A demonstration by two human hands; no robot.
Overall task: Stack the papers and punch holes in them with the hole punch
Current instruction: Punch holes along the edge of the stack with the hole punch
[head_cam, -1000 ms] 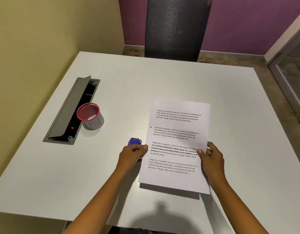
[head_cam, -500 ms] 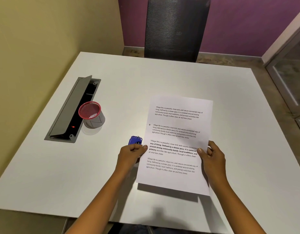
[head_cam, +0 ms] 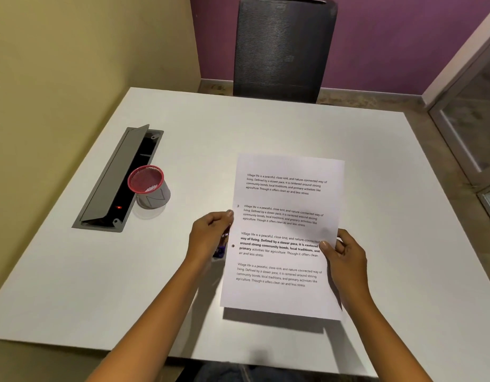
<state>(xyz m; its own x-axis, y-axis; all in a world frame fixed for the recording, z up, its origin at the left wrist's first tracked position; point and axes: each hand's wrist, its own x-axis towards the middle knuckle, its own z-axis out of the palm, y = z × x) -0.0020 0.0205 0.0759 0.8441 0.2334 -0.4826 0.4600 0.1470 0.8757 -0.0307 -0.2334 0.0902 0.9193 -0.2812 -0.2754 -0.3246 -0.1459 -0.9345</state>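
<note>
White papers (head_cam: 283, 297) with new second hole (head_cam: 232, 245) (lower down), left hand (head_cam: 209, 235) gripping hole punch (head_cam: 220, 250), right hand (head_cam: 345, 256) pinching their edge

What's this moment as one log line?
left hand: grips hole punch at left edge of papers | right hand: pinches right edge | two holes visible

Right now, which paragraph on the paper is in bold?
The third paragraph down the paper. Its middle lines are bold, level with the thumb of the right hand; the other three are all plain.
</note>
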